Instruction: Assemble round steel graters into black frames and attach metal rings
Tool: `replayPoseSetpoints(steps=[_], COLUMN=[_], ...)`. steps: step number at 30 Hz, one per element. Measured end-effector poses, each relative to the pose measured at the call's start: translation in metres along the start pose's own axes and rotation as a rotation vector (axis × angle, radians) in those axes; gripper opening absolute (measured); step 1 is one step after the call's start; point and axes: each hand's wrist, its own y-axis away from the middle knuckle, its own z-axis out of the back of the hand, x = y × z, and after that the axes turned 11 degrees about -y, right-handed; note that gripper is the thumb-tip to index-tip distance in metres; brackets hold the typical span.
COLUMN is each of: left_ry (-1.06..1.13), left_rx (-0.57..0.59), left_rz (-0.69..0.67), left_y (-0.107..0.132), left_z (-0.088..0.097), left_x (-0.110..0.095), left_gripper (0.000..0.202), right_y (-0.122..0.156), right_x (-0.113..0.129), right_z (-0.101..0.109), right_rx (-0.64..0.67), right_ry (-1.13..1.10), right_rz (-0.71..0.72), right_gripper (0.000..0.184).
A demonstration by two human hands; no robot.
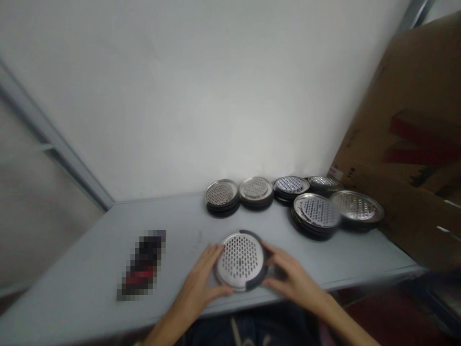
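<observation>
A round perforated metal disc (240, 261) with a dark rim lies on the grey table (90, 269) near its front edge. My left hand (201, 278) cups the disc's left side, thumb under its lower edge. My right hand (290, 278) curls against the disc's right edge. Both hands grip the same disc from opposite sides.
Several stacks of similar perforated metal discs (317, 214) stand at the table's back right, by the white wall. A large cardboard sheet (406, 144) leans at the right. A blurred dark and red object (144, 264) lies on the table's left part.
</observation>
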Motion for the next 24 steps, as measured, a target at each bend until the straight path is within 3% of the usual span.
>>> replayPoseSetpoints(steps=[4, 6, 11, 16, 24], left_ry=[0.007, 0.015, 0.031, 0.341, 0.683], left_rx=[0.036, 0.022, -0.004, 0.063, 0.217], left_rz=[-0.008, -0.023, 0.030, 0.071, 0.056], left_y=[-0.005, -0.006, -0.007, -0.013, -0.028], left_z=[0.004, 0.004, -0.003, 0.008, 0.027], left_x=[0.014, 0.019, 0.015, -0.007, -0.033], left_gripper=[0.099, 0.097, 0.092, 0.085, 0.096], right_y=[-0.002, -0.003, -0.003, -0.007, -0.049], right_x=[-0.009, -0.012, -0.007, 0.006, 0.029], right_z=[-0.001, -0.003, -0.005, 0.000, 0.011], right_rx=[-0.048, -0.047, -0.065, -0.158, -0.269], right_ry=[-0.163, -0.165, -0.100, -0.100, -0.088], right_rz=[-0.086, -0.094, -0.069, -0.009, 0.149], right_gripper=[0.077, 0.086, 0.073, 0.059, 0.050])
